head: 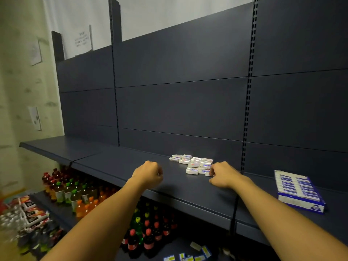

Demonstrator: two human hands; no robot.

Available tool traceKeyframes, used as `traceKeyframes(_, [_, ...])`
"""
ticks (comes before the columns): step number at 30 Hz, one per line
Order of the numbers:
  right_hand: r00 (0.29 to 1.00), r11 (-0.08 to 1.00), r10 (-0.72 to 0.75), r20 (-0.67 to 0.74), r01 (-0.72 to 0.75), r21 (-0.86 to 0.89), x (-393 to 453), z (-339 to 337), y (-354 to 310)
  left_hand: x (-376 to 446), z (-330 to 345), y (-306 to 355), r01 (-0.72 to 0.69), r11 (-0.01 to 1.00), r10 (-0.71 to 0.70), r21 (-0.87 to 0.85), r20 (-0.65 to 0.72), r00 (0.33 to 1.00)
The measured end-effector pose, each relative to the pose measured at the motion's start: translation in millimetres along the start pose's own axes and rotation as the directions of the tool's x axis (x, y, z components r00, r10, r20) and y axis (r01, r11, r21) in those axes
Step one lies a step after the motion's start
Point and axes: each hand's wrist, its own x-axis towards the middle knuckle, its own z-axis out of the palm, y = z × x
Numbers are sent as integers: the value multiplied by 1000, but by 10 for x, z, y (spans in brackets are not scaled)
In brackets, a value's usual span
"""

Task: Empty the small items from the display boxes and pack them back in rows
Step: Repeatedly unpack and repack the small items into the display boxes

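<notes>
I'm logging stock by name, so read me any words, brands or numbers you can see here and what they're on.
None reads.
Display box: blue label rows, too blurred.
Loose small packs on the shelf: print too small.
Wall papers: dark lines, illegible.
Bottles below: labels blurred.

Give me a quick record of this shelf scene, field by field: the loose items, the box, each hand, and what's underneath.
loose items: small white packs heaped on the dark shelf, not in rows
display box: blue and white box on the shelf to the right, filled in rows
right hand: right hand at the near edge of the heap, fingers on a pack
left hand: left hand curled above bare shelf; something small and pale shows at its fingers, contents unclear
below: drink bottles on the lower shelf
</notes>
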Motion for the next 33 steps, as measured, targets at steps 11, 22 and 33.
traceKeyframes(11, [994, 995, 90, -58, -92, -24, 181, 267, -521, 331, 43, -729, -157, 987, 158, -33, 50, 986])
traceKeyframes(22, [976, 973, 201, -79, -208, -101, 654, 104, -150, 1059, 469, -241, -344, 936, 349, -82, 67, 935])
traceKeyframes(33, [970, 967, 244, -1, -244, -71, 1331, 159, 299, 1821, 858, 131, -474, 877, 480, -76, 147, 865])
